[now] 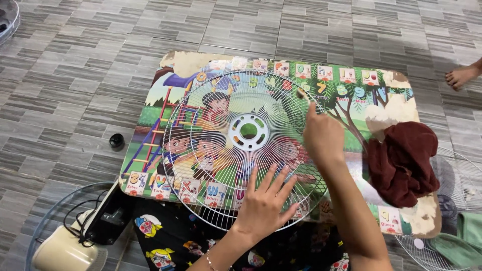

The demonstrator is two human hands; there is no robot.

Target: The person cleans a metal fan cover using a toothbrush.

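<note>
A round white wire fan grille (pixel 211 150) lies flat on a low table (pixel 150 100) with a colourful cartoon picture top. My left hand (pixel 263 203) rests open on the grille's near edge, fingers spread. My right hand (pixel 321 135) is over the grille's right side, fingers pinched on a small pale thing (pixel 301 93) whose kind I cannot tell, held against the wires near the far right rim.
A dark red cloth (pixel 401 160) lies bunched on the table's right end. A fan motor body (pixel 70 241) with black cable sits lower left, a small black cap (pixel 117 141) on the tiled floor. Another grille (pixel 452 200) and green cloth (pixel 459 238) lie right. Someone's foot (pixel 462 75) is at far right.
</note>
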